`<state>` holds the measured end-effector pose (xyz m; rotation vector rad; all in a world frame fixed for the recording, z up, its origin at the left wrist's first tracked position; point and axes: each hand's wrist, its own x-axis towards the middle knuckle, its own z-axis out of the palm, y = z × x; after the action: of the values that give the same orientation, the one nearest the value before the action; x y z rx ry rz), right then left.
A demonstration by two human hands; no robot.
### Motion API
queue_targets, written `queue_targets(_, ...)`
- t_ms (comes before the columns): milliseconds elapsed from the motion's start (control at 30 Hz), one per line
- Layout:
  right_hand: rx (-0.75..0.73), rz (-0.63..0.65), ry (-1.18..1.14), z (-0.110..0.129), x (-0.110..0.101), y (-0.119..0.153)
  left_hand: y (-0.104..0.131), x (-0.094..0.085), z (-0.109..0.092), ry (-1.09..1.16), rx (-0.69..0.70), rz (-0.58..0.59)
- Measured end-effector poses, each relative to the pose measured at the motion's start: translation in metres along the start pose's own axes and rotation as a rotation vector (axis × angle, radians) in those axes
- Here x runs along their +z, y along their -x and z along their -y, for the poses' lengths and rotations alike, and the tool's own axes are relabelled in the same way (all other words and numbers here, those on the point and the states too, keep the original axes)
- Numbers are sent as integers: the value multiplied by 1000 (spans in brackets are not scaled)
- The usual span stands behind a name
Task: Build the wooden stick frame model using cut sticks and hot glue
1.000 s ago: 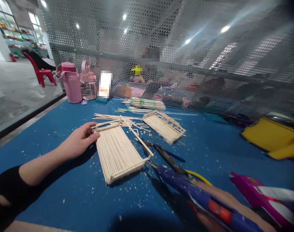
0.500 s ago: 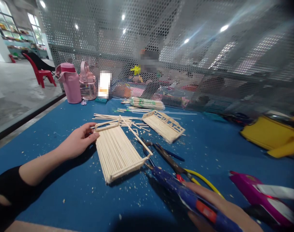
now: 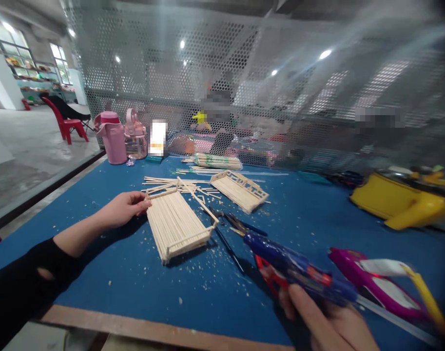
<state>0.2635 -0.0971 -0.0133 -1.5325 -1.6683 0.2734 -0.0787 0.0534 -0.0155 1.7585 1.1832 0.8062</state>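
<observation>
My left hand (image 3: 129, 208) pinches the upper left corner of a flat panel of pale wooden sticks (image 3: 178, 219), which has low rails at two ends. One long stick slants along the panel's right side. At the lower right, my right hand (image 3: 324, 317) is wrapped round a blue glue gun (image 3: 288, 258) with a red trigger and a clear glue stick at its back. The gun's nozzle points left, apart from the panel. Pliers (image 3: 240, 224) lie behind the nozzle. A second stick piece with railings (image 3: 240, 192) rests farther back.
Loose sticks (image 3: 160, 181) and bagged sticks (image 3: 217, 161) lie at the back. A pink jug (image 3: 114, 141) and bottle (image 3: 135, 136) stand back left. At the right are a magenta tool (image 3: 376, 282) and yellow container (image 3: 376, 197). Mesh (image 3: 164, 87) rises behind.
My right hand has come further into view, with the glue gun turned flatter and its nozzle drawn away from the panel's corner. The view has shifted slightly. My left hand still holds the panel.
</observation>
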Motion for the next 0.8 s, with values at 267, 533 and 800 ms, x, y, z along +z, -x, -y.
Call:
queue_targets(267,145,-23,-297,14,19,5,40,6,-19,-168,-81,-87)
queue_targets(533,183,2,-438,20,27,8,78,21,-15,-52,-76,-214)
queue_targets(800,162,-18,-329,21,29,8,93,33,-16,-155,-67,-300)
